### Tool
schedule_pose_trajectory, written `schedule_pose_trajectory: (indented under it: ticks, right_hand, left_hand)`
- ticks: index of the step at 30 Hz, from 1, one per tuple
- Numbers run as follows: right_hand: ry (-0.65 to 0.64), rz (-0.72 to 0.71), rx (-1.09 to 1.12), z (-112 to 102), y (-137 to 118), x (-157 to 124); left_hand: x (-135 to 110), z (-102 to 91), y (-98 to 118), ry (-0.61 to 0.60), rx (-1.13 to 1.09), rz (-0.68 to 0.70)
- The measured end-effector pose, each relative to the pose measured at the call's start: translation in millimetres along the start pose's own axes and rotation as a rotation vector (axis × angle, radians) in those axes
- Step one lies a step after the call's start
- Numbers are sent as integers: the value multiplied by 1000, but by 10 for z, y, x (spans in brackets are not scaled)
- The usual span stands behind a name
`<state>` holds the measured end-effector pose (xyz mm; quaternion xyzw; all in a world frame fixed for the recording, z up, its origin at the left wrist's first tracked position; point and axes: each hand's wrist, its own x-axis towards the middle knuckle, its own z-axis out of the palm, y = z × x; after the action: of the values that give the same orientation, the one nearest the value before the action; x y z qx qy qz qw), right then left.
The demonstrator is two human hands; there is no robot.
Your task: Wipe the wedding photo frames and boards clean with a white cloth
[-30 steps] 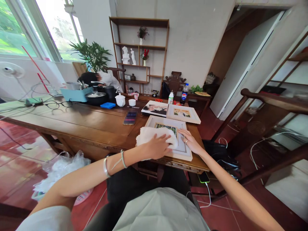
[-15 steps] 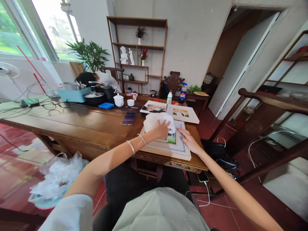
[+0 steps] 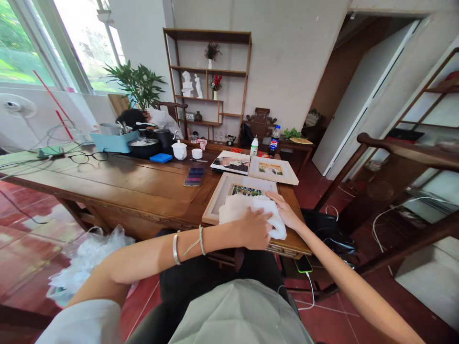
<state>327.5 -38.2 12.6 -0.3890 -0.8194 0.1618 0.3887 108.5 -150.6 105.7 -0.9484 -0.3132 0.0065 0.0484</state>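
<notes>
A wooden picture frame (image 3: 214,203) with a light mat and a small photo (image 3: 245,189) lies flat at the near edge of the table. My left hand (image 3: 255,227) presses a folded white cloth (image 3: 231,210) onto the near part of it, fingers bent into the fabric. The cloth covers much of the glass and the near edge. My right hand (image 3: 285,210) rests along the frame's right side, fingers stretched out, its fingertips beside the photo. Behind lie a second framed photo (image 3: 292,177) and a white-edged photo panel (image 3: 231,162).
On the dark wooden table (image 3: 158,186) lie a phone (image 3: 194,177), a blue box (image 3: 161,158), a white lidded pot (image 3: 180,150), glasses (image 3: 88,156) and a blue bin (image 3: 115,142). A cola bottle (image 3: 274,142) stands behind the frames. A person (image 3: 161,119) leans at the far side.
My left hand has slid the white cloth toward me, from the frame's far part to its near edge, uncovering the top of the photo. My right hand stays at the frame's right side.
</notes>
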Motion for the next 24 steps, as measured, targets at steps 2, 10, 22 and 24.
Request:
schedule_pose_trajectory:
  ticks: [2, 10, 22, 24]
  right_hand:
    - [-20, -6, 3, -14, -21, 7]
    - [-56, -7, -26, -20, -28, 16]
    - [-76, 19, -42, -32, -77, 2]
    - [-66, 2, -16, -27, -50, 7]
  left_hand:
    - [99, 42, -68, -17, -16, -63]
    - [679, 97, -661, -84, -7, -286]
    - [1130, 120, -934, 31, 104, -86]
    - [1044, 174, -1044, 25, 115, -119]
